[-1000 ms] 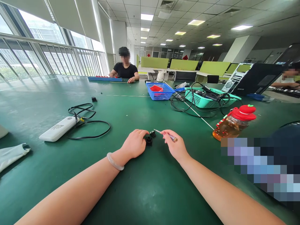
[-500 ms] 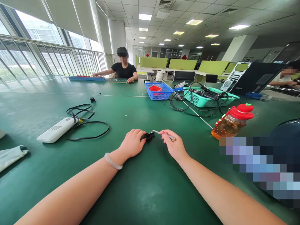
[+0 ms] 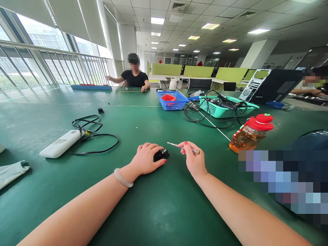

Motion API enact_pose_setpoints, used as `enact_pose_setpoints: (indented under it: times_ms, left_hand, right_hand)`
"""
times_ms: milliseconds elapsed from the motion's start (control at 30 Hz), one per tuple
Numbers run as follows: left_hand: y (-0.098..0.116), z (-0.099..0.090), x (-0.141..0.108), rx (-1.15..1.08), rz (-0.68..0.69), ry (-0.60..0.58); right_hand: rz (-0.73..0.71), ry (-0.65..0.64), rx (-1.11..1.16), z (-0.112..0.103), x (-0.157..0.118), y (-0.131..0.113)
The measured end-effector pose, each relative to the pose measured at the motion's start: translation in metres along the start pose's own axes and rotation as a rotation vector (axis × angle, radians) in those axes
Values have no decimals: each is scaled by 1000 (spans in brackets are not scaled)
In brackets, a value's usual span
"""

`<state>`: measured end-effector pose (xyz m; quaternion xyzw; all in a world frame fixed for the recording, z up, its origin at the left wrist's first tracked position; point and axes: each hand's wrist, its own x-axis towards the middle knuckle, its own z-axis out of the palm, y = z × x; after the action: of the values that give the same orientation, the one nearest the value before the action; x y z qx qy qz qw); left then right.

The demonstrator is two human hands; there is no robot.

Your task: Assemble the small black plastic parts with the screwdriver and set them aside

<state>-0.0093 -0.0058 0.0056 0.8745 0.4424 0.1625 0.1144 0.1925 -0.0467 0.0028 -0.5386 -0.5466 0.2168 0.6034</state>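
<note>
On the green table, my left hand (image 3: 146, 159) grips a small black part (image 3: 161, 155) between thumb and fingers. Light metal pieces show on top of the part. My right hand (image 3: 194, 158) pinches a thin screwdriver (image 3: 188, 149) with a pale shaft and a brownish handle end. Its tip points left, just above and right of the black part, with a small gap between them.
A white power bank (image 3: 63, 143) with a looped black cable lies left. Ahead are a blue basket (image 3: 173, 104) and a teal basket (image 3: 220, 111) with cables. A red-lidded bottle (image 3: 249, 136) stands right. Across the table sits a person (image 3: 134, 77).
My right hand and the screwdriver have moved slightly right, away from the black part. My left thumb has shifted right along the part, which is turned differently. The person's raised hand has lifted.
</note>
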Motion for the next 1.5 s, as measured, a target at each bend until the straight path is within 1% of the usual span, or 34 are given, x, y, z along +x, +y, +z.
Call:
enact_pose_setpoints:
  times_ms: [100,200,300,467,600,700,800,867,933,1033,1133,1200,1267,1367,1433,1500]
  left_hand:
    - [4,-1,-1,-21,16,-27]
    - [13,1,0,-37,-33,-18]
    - [24,7,2,-32,-71,-13]
    - [33,12,1,-24,-25,-43]
    - [34,7,-13,-39,19,-81]
    - [30,-1,-36,-43,27,-103]
    - [17,-13,-69,-20,-6,-111]
    - [-2,-24,-93,12,-48,-87]
    - [-28,-37,-117,50,-97,-45]
    - [-75,-59,-148,94,-170,-13]
    - [-117,-81,-171,144,-271,9]
    - [-135,-94,-181,184,-351,7]
    - [-143,-103,-187,241,-410,9]
    - [-138,-114,-191,276,-443,53]
    - [-130,-120,-194,229,-451,122]
    - [-125,-125,-197,168,-460,221]
  right_hand:
    - [-45,18,-36,2,0,4]
    - [-125,2,-98,5,0,7]
    - [-224,13,-197,9,2,9]
    - [-393,-11,-339,14,5,14]
    - [-428,-20,-407,16,6,18]
    - [-418,-8,-417,17,6,20]
    - [-398,2,-411,19,7,21]
    - [-389,7,-412,20,7,22]
    - [-387,12,-425,21,6,22]
    - [-380,15,-450,22,6,24]
    - [-349,38,-476,23,7,25]
    - [-342,49,-503,23,8,26]
    - [-362,35,-534,23,8,26]
    - [-381,25,-572,23,8,27]
    - [-389,34,-582,22,7,28]
    - [-397,44,-578,21,7,28]
